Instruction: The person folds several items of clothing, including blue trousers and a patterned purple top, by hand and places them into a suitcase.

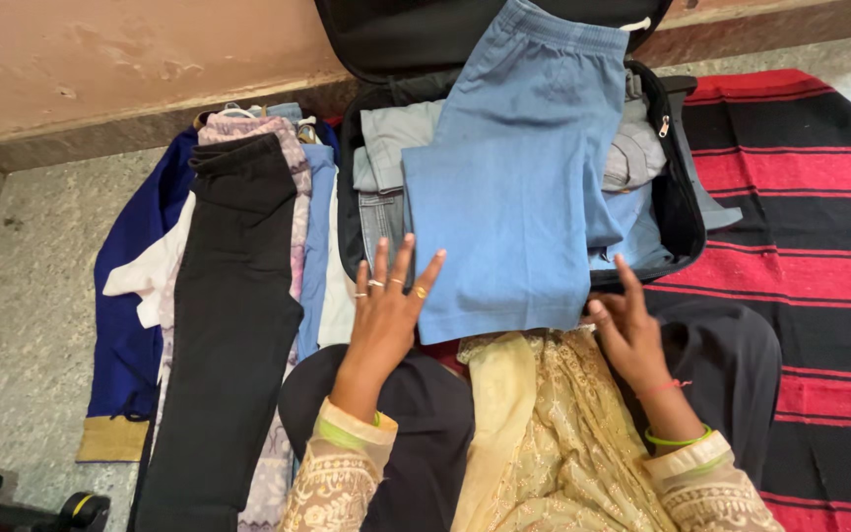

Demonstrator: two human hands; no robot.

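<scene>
**Out of Sight**

The suitcase [684, 212] lid runs off the top edge. The blue trousers [519, 187] cover most of the grey clothes [391, 133] beneath. The black leggings [224, 325] are cut off below, and the right hand's [627, 330] fingertips slip under the blue cloth.

Blue trousers [514, 187], black suitcase [682, 212], red-black striped rug [800, 167]

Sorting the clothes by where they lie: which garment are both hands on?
The blue shorts, spread over the open suitcase. The left hand and right hand touch its lower corners; the black trousers lie untouched.
</scene>
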